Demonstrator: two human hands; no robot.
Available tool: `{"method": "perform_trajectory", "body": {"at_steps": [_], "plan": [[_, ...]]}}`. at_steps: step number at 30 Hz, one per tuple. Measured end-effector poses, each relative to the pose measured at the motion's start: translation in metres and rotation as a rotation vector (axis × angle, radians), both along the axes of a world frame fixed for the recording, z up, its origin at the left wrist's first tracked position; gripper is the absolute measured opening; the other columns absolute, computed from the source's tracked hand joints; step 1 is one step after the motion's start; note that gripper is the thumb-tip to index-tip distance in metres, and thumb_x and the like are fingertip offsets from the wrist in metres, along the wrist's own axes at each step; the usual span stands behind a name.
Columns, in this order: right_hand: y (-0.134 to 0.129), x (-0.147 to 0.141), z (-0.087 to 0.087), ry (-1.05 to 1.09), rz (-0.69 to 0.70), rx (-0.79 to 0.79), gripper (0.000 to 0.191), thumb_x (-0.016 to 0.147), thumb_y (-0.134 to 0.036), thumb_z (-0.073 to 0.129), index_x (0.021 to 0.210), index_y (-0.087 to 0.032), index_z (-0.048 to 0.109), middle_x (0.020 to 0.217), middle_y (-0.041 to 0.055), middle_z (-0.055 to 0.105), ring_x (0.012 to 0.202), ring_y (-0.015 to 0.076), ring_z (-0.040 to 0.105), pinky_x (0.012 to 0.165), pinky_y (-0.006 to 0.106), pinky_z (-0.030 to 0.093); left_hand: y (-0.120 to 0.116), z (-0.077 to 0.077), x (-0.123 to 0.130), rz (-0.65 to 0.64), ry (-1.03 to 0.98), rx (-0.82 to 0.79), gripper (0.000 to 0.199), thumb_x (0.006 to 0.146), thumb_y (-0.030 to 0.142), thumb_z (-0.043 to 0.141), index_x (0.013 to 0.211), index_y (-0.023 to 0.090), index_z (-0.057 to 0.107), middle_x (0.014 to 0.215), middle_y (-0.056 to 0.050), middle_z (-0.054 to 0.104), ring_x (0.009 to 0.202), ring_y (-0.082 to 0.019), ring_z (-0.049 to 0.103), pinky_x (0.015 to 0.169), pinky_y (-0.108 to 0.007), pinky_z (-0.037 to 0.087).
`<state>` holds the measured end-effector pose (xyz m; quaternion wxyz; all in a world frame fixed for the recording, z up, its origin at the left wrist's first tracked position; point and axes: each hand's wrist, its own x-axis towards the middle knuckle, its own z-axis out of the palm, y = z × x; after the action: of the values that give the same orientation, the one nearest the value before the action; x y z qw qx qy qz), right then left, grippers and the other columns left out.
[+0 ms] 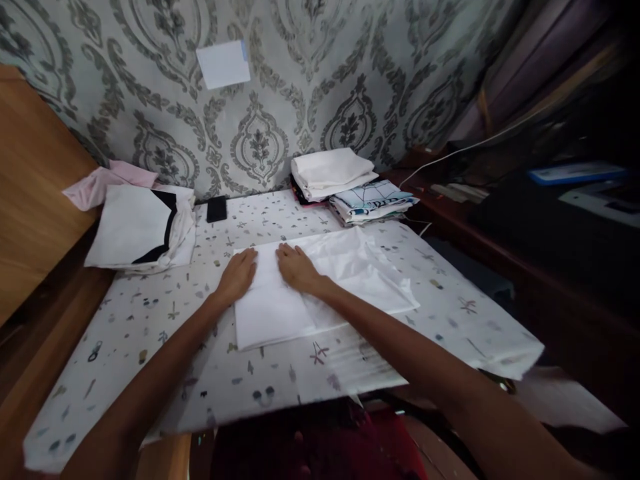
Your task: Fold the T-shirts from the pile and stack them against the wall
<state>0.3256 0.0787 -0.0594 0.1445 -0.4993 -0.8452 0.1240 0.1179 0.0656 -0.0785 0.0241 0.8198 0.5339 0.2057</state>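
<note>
A white cloth [280, 313], folded into a long shape, lies on the table in front of me. Its left part is flat and smooth, while the right part is wrinkled and spreads to a loose corner. My left hand [238, 275] rests flat on the cloth's upper left edge. Just to the right, my right hand [299, 268] presses flat on its upper middle, fingers pointing away from me. Neither hand grips anything. Whether the cloth is a garment I cannot tell.
The table has a patterned white cover [200, 373]. Folded clothes [135, 223] lie at the back left beside a black phone [217, 209]. Folded white fabric [333, 170] and a printed garment [373, 198] are stacked at the back right. A wooden cabinet [40, 173] stands left.
</note>
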Motion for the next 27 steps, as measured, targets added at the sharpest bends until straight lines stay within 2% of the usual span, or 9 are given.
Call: {"method": "perform_trajectory", "body": {"at_steps": [3, 6, 9, 13, 16, 19, 22, 27], "plan": [[0.004, 0.024, 0.005, 0.068, 0.012, -0.030, 0.043, 0.094, -0.008, 0.038, 0.130, -0.009, 0.062, 0.143, 0.0176, 0.058, 0.134, 0.0246, 0.052, 0.113, 0.041, 0.038, -0.005, 0.006, 0.002, -0.001, 0.046, -0.031, 0.043, 0.101, 0.031, 0.035, 0.136, 0.013, 0.053, 0.147, -0.018, 0.053, 0.139, -0.028, 0.046, 0.117, -0.048, 0.035], [-0.003, 0.045, 0.009, 0.225, -0.042, 0.004, 0.043, 0.093, -0.009, 0.040, 0.129, -0.015, 0.063, 0.138, 0.0127, 0.062, 0.129, 0.0221, 0.057, 0.111, 0.039, 0.042, -0.020, 0.012, 0.012, -0.013, 0.094, -0.079, 0.047, 0.102, 0.039, 0.034, 0.138, 0.014, 0.051, 0.153, -0.017, 0.048, 0.145, -0.029, 0.040, 0.119, -0.051, 0.031], [-0.019, 0.059, 0.012, 0.336, -0.076, 0.064, 0.035, 0.091, -0.010, 0.046, 0.116, -0.016, 0.069, 0.124, 0.0120, 0.068, 0.119, 0.0234, 0.060, 0.105, 0.041, 0.045, -0.045, 0.016, 0.027, -0.088, 0.107, -0.115, 0.052, 0.103, 0.045, 0.032, 0.143, 0.016, 0.047, 0.157, -0.016, 0.042, 0.148, -0.028, 0.035, 0.121, -0.051, 0.028], [-0.042, 0.062, 0.017, 0.290, -0.105, 0.057, 0.022, 0.090, -0.014, 0.053, 0.099, -0.016, 0.072, 0.096, 0.0096, 0.068, 0.094, 0.0215, 0.062, 0.087, 0.034, 0.048, -0.085, 0.018, 0.049, -0.213, 0.073, -0.096, 0.050, 0.103, 0.045, 0.035, 0.142, 0.016, 0.046, 0.157, -0.017, 0.040, 0.147, -0.028, 0.035, 0.120, -0.050, 0.030], [-0.049, 0.057, 0.020, 0.226, -0.094, 0.003, 0.018, 0.090, -0.016, 0.055, 0.088, -0.017, 0.072, 0.088, 0.0068, 0.065, 0.086, 0.0193, 0.059, 0.079, 0.030, 0.045, -0.112, 0.021, 0.059, -0.264, 0.031, -0.062, 0.042, 0.101, 0.041, 0.043, 0.133, 0.017, 0.051, 0.145, -0.017, 0.051, 0.135, -0.029, 0.046, 0.112, -0.049, 0.039], [-0.051, 0.051, 0.018, 0.184, -0.081, -0.048, 0.015, 0.089, -0.016, 0.057, 0.086, -0.017, 0.072, 0.088, 0.0069, 0.064, 0.089, 0.0201, 0.058, 0.079, 0.030, 0.044, -0.130, 0.025, 0.064, -0.274, 0.024, -0.065, 0.032, 0.099, 0.039, 0.048, 0.122, 0.018, 0.056, 0.122, -0.013, 0.059, 0.113, -0.028, 0.054, 0.096, -0.047, 0.048], [-0.053, 0.049, 0.012, 0.194, -0.058, -0.053, 0.014, 0.089, -0.017, 0.058, 0.089, -0.017, 0.072, 0.091, 0.0073, 0.063, 0.093, 0.0211, 0.057, 0.081, 0.031, 0.043, -0.136, 0.029, 0.066, -0.283, 0.049, -0.079, 0.023, 0.099, 0.037, 0.047, 0.107, 0.019, 0.059, 0.105, -0.009, 0.060, 0.097, -0.026, 0.054, 0.085, -0.043, 0.048], [-0.059, 0.058, 0.005, 0.270, -0.010, -0.010, 0.013, 0.087, -0.014, 0.059, 0.092, -0.016, 0.071, 0.090, 0.0063, 0.060, 0.088, 0.0193, 0.055, 0.084, 0.032, 0.044, -0.134, 0.032, 0.067, -0.316, 0.016, -0.098, 0.022, 0.102, 0.027, 0.040, 0.091, 0.020, 0.059, 0.090, -0.005, 0.059, 0.088, -0.021, 0.052, 0.081, -0.037, 0.045]]}}
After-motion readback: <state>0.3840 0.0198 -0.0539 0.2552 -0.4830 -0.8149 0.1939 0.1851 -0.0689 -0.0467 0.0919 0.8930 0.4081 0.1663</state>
